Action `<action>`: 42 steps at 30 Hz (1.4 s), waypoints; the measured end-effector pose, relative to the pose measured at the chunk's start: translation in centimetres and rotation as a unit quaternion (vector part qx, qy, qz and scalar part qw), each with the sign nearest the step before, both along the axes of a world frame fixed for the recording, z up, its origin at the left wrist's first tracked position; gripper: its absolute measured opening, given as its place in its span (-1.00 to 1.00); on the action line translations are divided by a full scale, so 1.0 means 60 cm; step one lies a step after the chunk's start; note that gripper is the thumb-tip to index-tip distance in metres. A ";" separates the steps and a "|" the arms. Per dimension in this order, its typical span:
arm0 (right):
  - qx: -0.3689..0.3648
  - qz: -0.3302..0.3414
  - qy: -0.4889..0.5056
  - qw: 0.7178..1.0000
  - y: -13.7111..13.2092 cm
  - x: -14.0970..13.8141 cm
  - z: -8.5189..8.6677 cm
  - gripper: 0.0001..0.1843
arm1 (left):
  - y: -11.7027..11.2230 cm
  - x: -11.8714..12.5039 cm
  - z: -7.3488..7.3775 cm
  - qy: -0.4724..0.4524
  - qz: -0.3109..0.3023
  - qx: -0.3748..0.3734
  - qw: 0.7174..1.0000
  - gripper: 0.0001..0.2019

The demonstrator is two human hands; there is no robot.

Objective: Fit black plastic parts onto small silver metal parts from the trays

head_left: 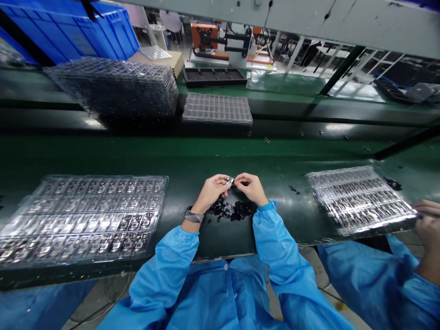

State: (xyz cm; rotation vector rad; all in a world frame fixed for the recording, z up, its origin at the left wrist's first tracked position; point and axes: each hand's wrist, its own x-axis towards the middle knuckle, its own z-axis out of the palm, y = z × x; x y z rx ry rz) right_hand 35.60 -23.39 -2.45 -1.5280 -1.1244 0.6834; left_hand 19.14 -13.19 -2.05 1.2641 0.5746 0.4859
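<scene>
This looks like a factory workshop. Clear trays (pixel 165 185) full of tiny parts (pixel 135 222) lie on a long green table (pixel 189 158). People (pixel 371 284) in blue work clothes (pixel 282 247) are at the table's near side.

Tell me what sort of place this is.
Probably an electronics assembly workshop: a clear tray holds rows of circuit-like parts, a tall stack of trays stands behind, and the left hand holds a small shiny part over a green bench.

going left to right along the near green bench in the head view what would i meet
First clear parts tray, left hand, small metallic part, right hand, loose small black pieces, second clear parts tray, co-worker's hand.
</scene>
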 end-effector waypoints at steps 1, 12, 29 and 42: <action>0.001 0.000 -0.003 1.000 0.000 -0.001 0.001 -0.84 | 0.000 0.000 -0.001 -0.001 -0.003 -0.002 1.000 -0.59; 0.013 0.003 0.012 1.000 -0.002 -0.004 0.013 -0.82 | 0.001 0.002 -0.009 -0.010 -0.023 -0.021 0.999 -0.58; 0.010 0.002 0.021 1.000 -0.001 -0.004 0.006 -0.77 | -0.003 0.004 -0.012 0.011 -0.017 0.003 1.000 -0.57; -0.003 0.005 0.089 0.996 0.000 -0.007 0.003 -0.62 | -0.009 0.008 -0.020 -0.007 -0.040 0.067 0.997 -0.61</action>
